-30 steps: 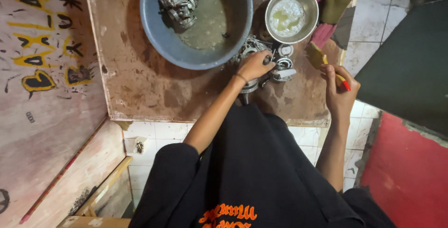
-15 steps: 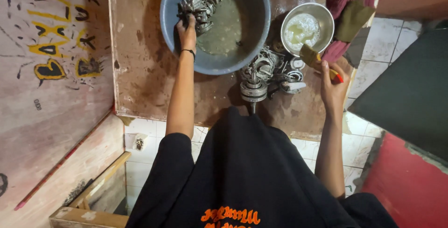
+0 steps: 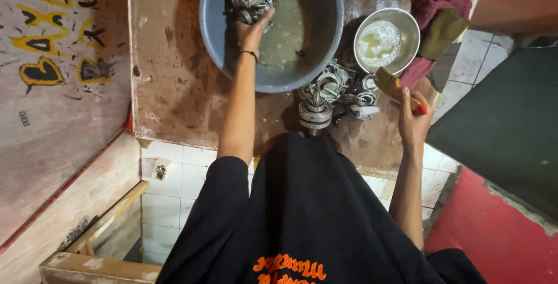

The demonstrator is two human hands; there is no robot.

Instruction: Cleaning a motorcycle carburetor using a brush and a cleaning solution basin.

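Left hand [image 3: 251, 31] clamped on grimy metal engine part [image 3: 249, 4] at 11 o'clock in blue basin [image 3: 212, 34]. Right hand [image 3: 411, 120] closed round brush [image 3: 401, 89] w/ red handle. Keep part low over liquid; firm grip, looks slippery.

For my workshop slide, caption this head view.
Left hand grips a metal engine part in a blue basin; right hand holds a brush.

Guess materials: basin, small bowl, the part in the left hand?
Basin: likely plastic, matte blue-grey, thick soft rim. Small bowl: metal, probably steel, thin shiny rim with glints. Part gripped by the left hand: looks like cast metal, dull grey, grimy, with complex moulded shapes; alloy unclear.
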